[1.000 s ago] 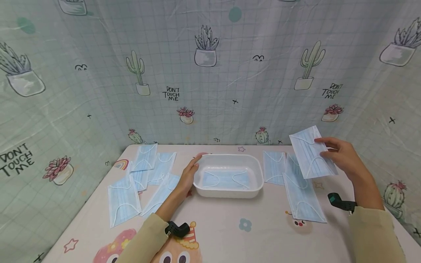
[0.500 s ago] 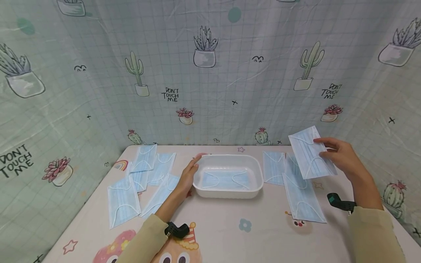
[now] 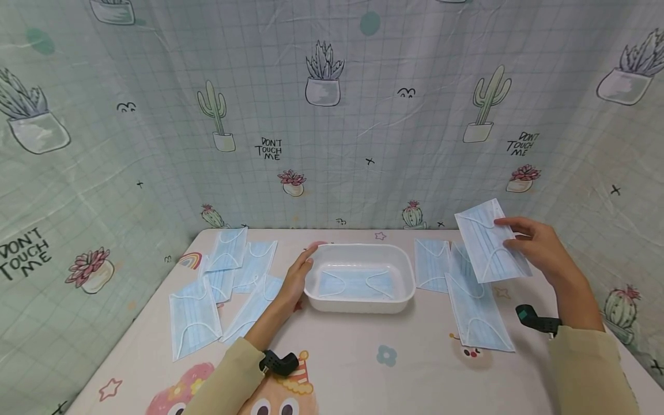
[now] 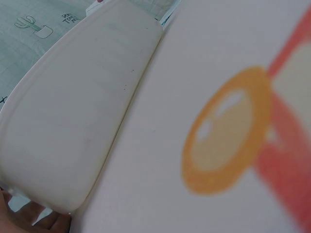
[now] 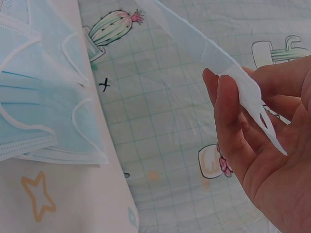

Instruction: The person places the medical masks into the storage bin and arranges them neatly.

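Observation:
My right hand (image 3: 534,242) pinches a pleated blue face mask (image 3: 490,242) by its right side, raised above other masks on the table. In the right wrist view this mask (image 5: 226,65) is seen nearly edge-on, between thumb and fingers. My left hand (image 3: 297,276) rests against the left end of a white plastic tub (image 3: 358,305), its fingers lying along the outer wall. Inside the tub lies one mask (image 3: 355,283), flat and lengthwise. The left wrist view shows the tub's long side wall (image 4: 82,107), with the fingers (image 4: 34,213) at its near end.
Several overlapping masks (image 3: 194,320) lie on the table left of the tub. Right of it are more masks, one upright by the tub (image 3: 432,265) and a longer-looking one (image 3: 479,314) nearer the front. A printed cloth wall (image 3: 332,144) stands behind the table.

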Demonstrator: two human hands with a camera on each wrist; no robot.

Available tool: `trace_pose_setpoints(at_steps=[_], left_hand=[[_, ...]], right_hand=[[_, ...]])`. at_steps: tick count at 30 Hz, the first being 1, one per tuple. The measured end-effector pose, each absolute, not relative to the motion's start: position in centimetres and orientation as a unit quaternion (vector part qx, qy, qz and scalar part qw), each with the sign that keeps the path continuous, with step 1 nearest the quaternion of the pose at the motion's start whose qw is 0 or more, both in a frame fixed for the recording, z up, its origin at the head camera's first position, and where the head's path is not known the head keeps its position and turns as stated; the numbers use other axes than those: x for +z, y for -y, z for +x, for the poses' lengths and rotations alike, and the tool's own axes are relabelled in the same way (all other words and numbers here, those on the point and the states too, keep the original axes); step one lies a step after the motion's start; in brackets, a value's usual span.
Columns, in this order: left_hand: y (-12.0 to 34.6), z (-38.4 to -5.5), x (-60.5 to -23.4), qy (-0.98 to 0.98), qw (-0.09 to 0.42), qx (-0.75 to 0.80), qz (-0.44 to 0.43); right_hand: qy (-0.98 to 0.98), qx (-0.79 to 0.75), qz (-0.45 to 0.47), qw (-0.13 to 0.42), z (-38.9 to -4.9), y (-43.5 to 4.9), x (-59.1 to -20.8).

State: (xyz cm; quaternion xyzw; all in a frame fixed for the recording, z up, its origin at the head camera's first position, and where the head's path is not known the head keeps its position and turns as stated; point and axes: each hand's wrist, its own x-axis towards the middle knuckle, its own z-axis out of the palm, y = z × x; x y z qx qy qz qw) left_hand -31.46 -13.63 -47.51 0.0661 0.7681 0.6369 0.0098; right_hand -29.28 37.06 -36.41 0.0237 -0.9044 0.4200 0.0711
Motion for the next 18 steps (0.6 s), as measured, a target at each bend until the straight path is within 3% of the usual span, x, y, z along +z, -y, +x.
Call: trace_pose_setpoints(at_steps=[18], left_hand=[[13.69, -31.42, -47.47, -0.77, 0.007, 0.634, 0.066]], right_hand=[[0.902, 0.426, 0.024, 0.07, -29.14, -36.87, -36.47]])
